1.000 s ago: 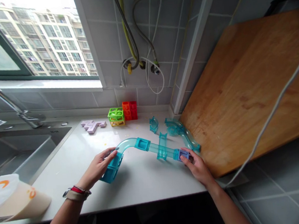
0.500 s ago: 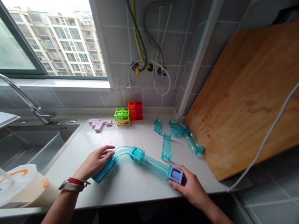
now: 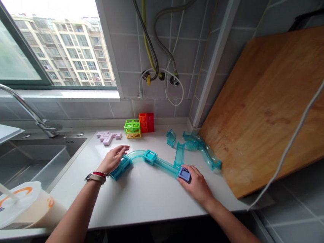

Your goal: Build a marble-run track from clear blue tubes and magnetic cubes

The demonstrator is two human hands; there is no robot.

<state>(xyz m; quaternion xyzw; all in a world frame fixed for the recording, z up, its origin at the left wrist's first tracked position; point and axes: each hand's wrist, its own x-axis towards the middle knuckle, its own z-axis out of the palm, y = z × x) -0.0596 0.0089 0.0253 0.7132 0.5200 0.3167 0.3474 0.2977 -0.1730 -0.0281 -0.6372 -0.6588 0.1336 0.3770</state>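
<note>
A joined run of clear teal track pieces [image 3: 157,161] lies on the white counter [image 3: 146,199]. My left hand [image 3: 112,159] rests on its left end, fingers curved over a teal block. My right hand [image 3: 195,185] grips the purple connector [image 3: 184,174] at the track's right end. A short straight teal channel [image 3: 179,154] touches the track just behind my right hand. More loose teal curves [image 3: 202,150] and a small teal piece [image 3: 171,137] lie further back.
A green cube [image 3: 132,127] and a red block [image 3: 147,122] stand by the tiled wall, with flat lilac pieces [image 3: 108,137] to their left. A sink [image 3: 20,165] and tap [image 3: 19,102] are on the left, a lidded cup [image 3: 18,208] in front. A wooden board [image 3: 272,107] leans on the right.
Both hands have slid the joined track back from the counter's front edge toward the wall. Its purple end now meets the short straight channel.
</note>
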